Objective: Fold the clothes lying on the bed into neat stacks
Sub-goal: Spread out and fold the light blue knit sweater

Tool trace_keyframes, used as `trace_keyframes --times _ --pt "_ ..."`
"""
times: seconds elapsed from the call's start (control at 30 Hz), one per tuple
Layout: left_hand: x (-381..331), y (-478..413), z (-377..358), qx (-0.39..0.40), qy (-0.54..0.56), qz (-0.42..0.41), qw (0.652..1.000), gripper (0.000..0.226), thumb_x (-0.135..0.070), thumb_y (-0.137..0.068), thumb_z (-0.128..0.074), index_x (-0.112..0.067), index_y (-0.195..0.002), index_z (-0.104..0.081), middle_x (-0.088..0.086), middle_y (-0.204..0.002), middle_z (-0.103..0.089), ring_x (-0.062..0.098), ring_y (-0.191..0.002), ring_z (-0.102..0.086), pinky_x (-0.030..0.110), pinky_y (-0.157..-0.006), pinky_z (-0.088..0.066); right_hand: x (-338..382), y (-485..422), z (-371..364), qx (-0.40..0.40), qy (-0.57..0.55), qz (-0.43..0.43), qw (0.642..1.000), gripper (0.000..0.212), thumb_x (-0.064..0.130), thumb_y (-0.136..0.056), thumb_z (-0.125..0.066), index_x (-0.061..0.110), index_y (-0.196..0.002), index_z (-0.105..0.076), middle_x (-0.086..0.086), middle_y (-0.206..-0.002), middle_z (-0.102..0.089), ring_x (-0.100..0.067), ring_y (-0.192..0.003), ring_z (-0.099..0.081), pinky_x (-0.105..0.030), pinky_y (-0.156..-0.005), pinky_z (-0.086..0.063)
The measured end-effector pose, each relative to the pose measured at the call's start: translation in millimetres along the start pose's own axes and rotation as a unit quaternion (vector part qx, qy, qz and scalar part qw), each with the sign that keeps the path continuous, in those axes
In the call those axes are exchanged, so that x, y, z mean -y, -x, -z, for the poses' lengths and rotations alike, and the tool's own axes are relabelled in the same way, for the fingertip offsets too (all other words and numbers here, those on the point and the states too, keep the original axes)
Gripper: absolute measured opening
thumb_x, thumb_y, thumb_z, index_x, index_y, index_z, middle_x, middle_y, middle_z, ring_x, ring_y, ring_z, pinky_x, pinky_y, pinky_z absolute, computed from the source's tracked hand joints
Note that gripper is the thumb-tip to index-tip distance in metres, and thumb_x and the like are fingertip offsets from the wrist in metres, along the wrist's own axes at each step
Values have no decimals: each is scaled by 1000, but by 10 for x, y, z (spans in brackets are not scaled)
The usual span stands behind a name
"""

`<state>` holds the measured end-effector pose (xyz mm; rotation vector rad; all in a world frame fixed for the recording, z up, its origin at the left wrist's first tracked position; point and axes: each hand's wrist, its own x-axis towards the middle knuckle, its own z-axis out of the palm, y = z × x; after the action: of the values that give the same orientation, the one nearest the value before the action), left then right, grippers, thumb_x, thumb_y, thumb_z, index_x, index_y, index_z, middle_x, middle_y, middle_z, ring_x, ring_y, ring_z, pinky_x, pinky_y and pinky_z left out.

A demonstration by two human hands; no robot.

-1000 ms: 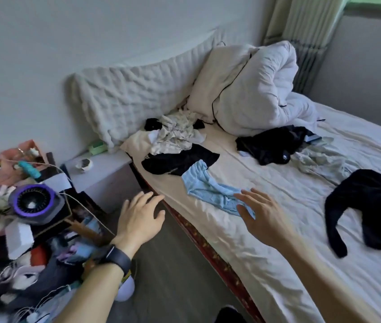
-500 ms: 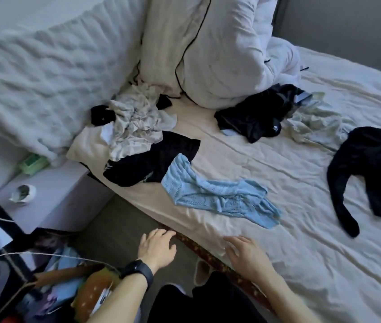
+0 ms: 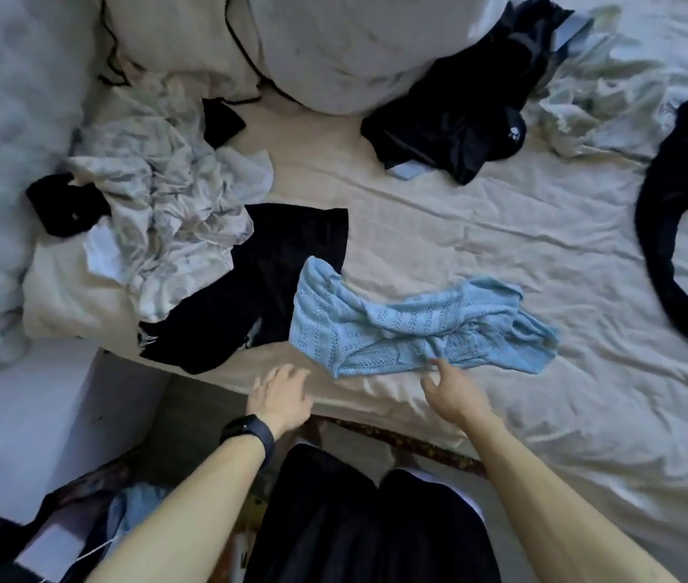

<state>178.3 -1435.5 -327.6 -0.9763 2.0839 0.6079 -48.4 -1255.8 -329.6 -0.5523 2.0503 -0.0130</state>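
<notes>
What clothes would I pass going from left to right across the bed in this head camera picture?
Small black item → crumpled pale garment → flat black garment → light blue knit top → black long-sleeved garment at the right edge.

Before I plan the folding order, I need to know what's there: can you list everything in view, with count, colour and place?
knit top: 1, light blue, near bed edge, by the hands
black garments: 4, two left-centre, one under the duvet, one at right
black sock: 1, far left
crumpled shirt: 1, white-grey, left
pale garment: 1, greenish white, top right
duvet: 1, white, top centre
sheet: 1, cream, covering bed
nightstand: 1, white, lower left
watch: 1, black, left wrist
left hand: open, at bed edge
right hand: open, finger touching knit top
</notes>
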Motion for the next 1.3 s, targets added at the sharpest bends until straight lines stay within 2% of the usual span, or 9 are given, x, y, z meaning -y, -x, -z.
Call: trace_keyframes --times 0.2,0.33,0.47,0.57,0.67,0.77,0.93,1.1,1.3 --pt "620 -1048 281 -83 -108 -43 990 63 -44 -97 -46 -35 -155 -24 1 -167 -8 30 -153 -3 56 -118 -14 146 -753 -318 -82 -193 -144 967 75 37 -97 -63 3 -153 -26 -24 -154 -38 -39 -140 -38 -43 -110 -34" --pt "939 -1391 292 11 -100 -71 992 70 -49 -98 -47 -43 -157 -8 -12 -166 9 27 -153 9 60 -117 -19 227 -907 -488 -172 -173 -146 959 35 25 -103 -50 2 -128 -44 -29 -124 -58 -44 -114 -55 -41 -79 -36" --pt "939 -1304 492 63 -67 -79 993 73 -44 -96 -51 -39 -158 -12 -7 -167 1 32 -152 -8 52 -117 -28 456 -575 -202 -245 -294 -142 913 26 31 -106 -42 9 -107 -55 -12 -101 -66 -37 -99 -60 -40 -79 -39" --pt "694 -1083 907 50 30 -72 996 73 -46 -94 -53 -31 -157 -20 6 -162 -24 33 -143 -33 47 -113 -36 647 -43 385 -315 -423 -81 846 19 31 -106 -46 21 -92 -54 -3 -80 -62 -25 -79 -59 -38 -74 -44" --pt "280 -741 1485 -11 86 -144 986 75 -49 -92 -56 -28 -157 -24 6 -158 -32 29 -139 -38 44 -112 -36 856 612 1167 -341 -514 19 787 18 21 -107 -49 21 -90 -54 -4 -77 -60 -18 -70 -59 -34 -66 -48" --pt "-301 -300 2141 -66 125 -247 959 80 -49 -89 -64 -25 -156 -27 2 -157 -33 22 -142 -34 35 -115 -31 1110 1253 1921 -341 -543 112 759 15 17 -106 -49 18 -93 -54 -4 -81 -64 -9 -66 -64 -26 -64 -53" --pt "-1178 330 3071 -140 178 -408 884 92 -56 -77 -77 -29 -153 -33 -6 -152 -41 11 -139 -37 30 -114 -32 1558 2128 2775 -346 -540 240 729 17 16 -105 -51 17 -89 -56 -3 -81 -63 -11 -68 -63 -27 -65 -54" --pt "-1573 641 3586 -149 124 -434 880 59 -47 -81 -77 -34 -134 -55 -15 -125 -63 7 -114 -58 24 -93 -44 1719 2811 3333 -330 -562 335 680 18 17 -105 -51 18 -87 -56 0 -82 -62 -14 -73 -61 -32 -73 -55" --pt "-1729 751 3453 -83 128 -406 901 10 -43 -82 -76 -37 -89 -72 -17 -91 -74 1 -90 -67 31 -90 -54 1489 3242 3711 -336 -590 380 628 16 16 -105 -51 18 -90 -57 3 -79 -66 -16 -75 -65 -35 -72 -61"
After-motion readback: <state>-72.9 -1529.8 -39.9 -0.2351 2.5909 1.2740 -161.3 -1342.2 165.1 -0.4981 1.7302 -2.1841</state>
